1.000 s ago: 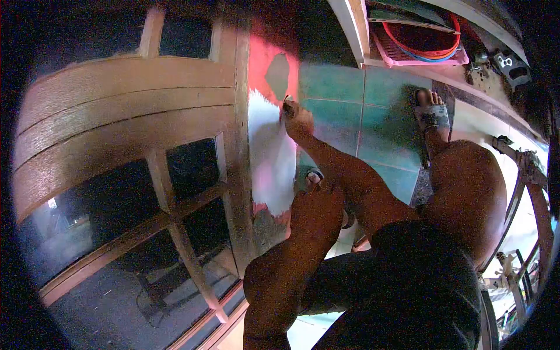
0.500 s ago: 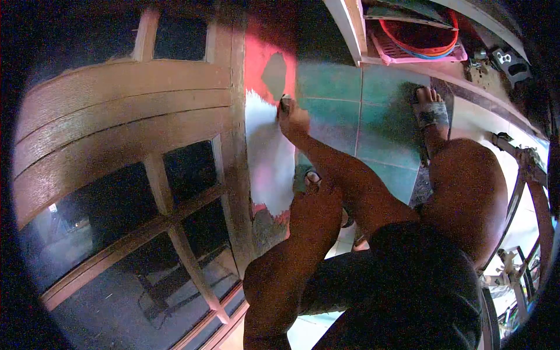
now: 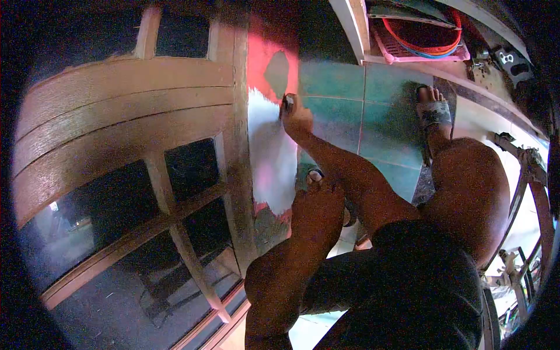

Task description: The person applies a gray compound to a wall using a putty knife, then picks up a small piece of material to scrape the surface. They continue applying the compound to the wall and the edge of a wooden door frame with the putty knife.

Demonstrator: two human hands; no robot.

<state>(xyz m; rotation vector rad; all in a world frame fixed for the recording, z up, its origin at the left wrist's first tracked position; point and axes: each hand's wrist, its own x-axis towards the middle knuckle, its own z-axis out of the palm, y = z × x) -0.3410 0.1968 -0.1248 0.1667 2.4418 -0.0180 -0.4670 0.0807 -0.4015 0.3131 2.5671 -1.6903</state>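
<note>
Wall (image 3: 271,154) white between ragged red areas.

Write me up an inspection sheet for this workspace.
Surface: painted strip beside the door; ragged-edged white area below red, with a grey patch within the red.
Job's things: small tool, possibly a brush, at the strip's edge; type unclear.
Clutter: pink slatted tray with a red-rimmed round container, upper right; small objects beyond, too dim to name.
Hands: right hand grips the tool; left hand cannot be made out with certainty.
Cables: nothing seen.
Surroundings: wooden door with glass panes, left; green tiles; sandalled foot, right; dim, grainy light.
</note>
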